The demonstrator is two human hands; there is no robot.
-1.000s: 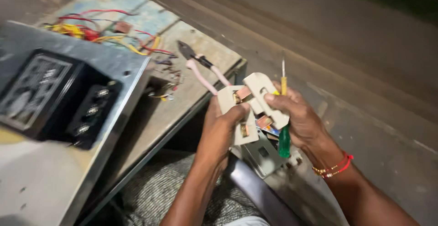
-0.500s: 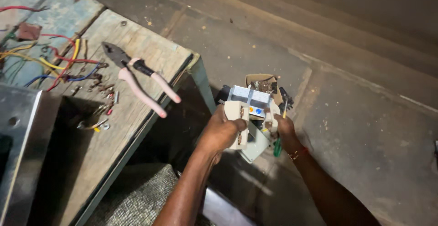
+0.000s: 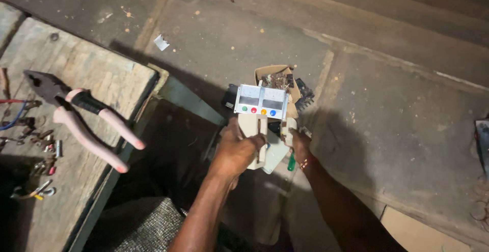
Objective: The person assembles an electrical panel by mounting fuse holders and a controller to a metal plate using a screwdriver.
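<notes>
Fingers of the left hand point(image 3: 235, 150) clench the cream plastic switch housing point(image 3: 254, 139), held low over the concrete floor point(image 3: 387, 119). The right hand point(image 3: 300, 145) grips the housing's other edge, a green-handled screwdriver point(image 3: 291, 161) tucked under its fingers. By the look of it, the work is partway: housing and tool are in hand, nothing yet set down. Just beyond sits a small open cardboard box point(image 3: 272, 74) of dark loose parts, a white meter panel with coloured indicator lamps point(image 3: 261, 102) leaning against it. Pink-handled pliers point(image 3: 84, 119) lie on the wooden bench point(image 3: 102, 79), well apart.
</notes>
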